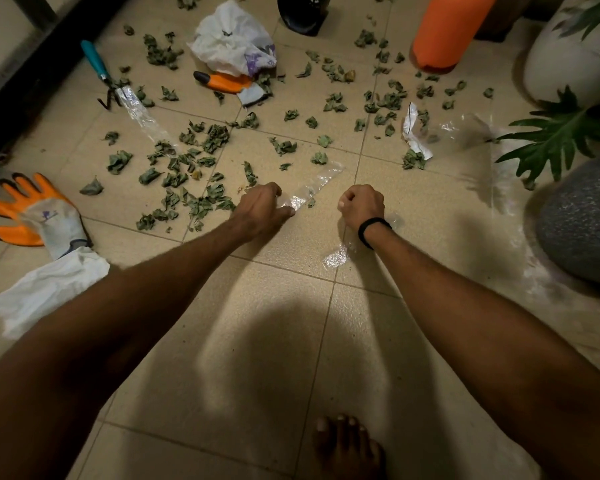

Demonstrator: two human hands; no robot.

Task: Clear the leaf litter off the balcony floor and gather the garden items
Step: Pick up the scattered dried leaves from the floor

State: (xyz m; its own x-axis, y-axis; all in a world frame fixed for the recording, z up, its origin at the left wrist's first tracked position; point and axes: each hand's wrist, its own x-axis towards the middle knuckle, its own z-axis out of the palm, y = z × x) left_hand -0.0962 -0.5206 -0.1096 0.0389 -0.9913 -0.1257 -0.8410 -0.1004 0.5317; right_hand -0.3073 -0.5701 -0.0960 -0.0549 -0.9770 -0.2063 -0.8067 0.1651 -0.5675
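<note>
Dried leaves litter the tiles; left hand pinches a clear plastic strip, right hand is fisted, its hold unclear

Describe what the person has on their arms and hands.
Both forearms are uncovered, with no sleeves in view. The left hand and the right hand wear no gloves. A thin black band circles the right wrist; the left wrist carries nothing.
</note>
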